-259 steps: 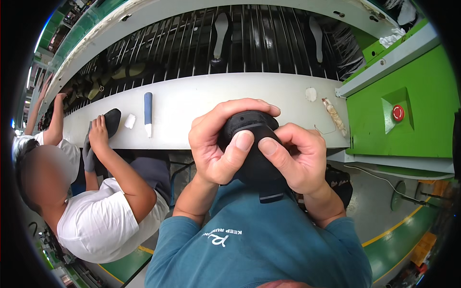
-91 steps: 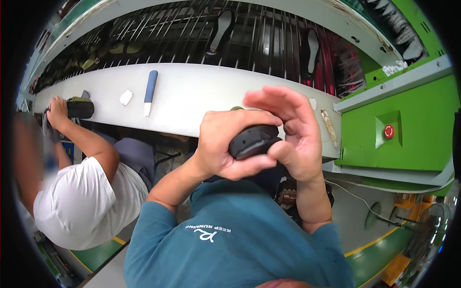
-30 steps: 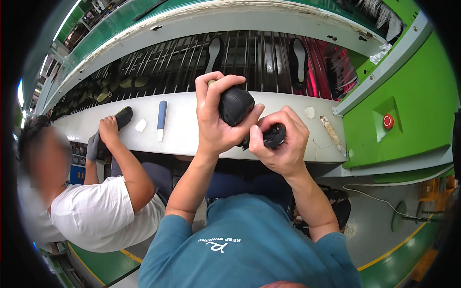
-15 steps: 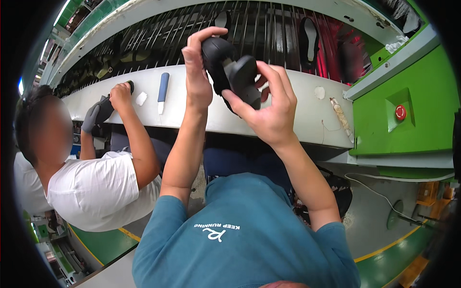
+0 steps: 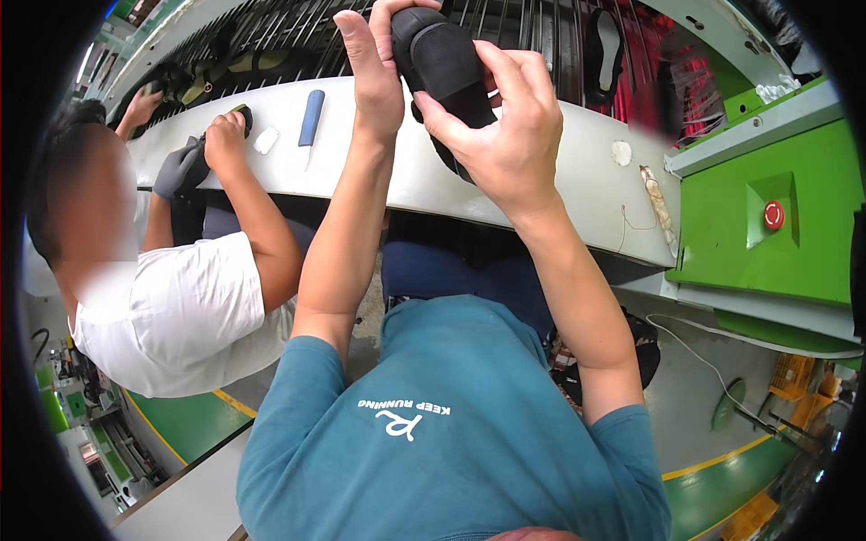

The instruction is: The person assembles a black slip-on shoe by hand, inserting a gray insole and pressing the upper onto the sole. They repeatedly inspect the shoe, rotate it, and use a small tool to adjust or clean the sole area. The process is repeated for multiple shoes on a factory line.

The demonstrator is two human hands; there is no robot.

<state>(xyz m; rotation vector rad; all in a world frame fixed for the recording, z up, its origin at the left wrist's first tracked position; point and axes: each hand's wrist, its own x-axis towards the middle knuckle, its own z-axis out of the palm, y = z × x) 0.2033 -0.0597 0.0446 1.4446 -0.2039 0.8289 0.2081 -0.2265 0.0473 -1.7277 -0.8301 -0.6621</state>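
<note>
A black shoe [image 5: 444, 61] is held up over the white bench, its rounded end pointing away from me. My left hand [image 5: 377, 77] is closed round its far left side, fingers curled over the far end and thumb sticking up. On the right, my right hand [image 5: 514, 135] grips the near part between thumb and fingers. The shoe's lower part is partly hidden by this hand. To the left on the bench lies a blue-handled tool [image 5: 312, 117] with a pale narrow tip, beside a small white scrap [image 5: 266, 140].
Behind the white bench [image 5: 577, 180] runs a rack of metal rods [image 5: 541, 54] carrying shoes, one black with a pale inside [image 5: 604, 59]. At left a co-worker [image 5: 180, 307] handles a dark shoe. A green machine panel [image 5: 731, 225] with a red button [image 5: 773, 215] stands right.
The shoe has turned in my hands, so its smooth rounded surface now faces me instead of its opening. Both hands have moved a little farther away, still holding it.
</note>
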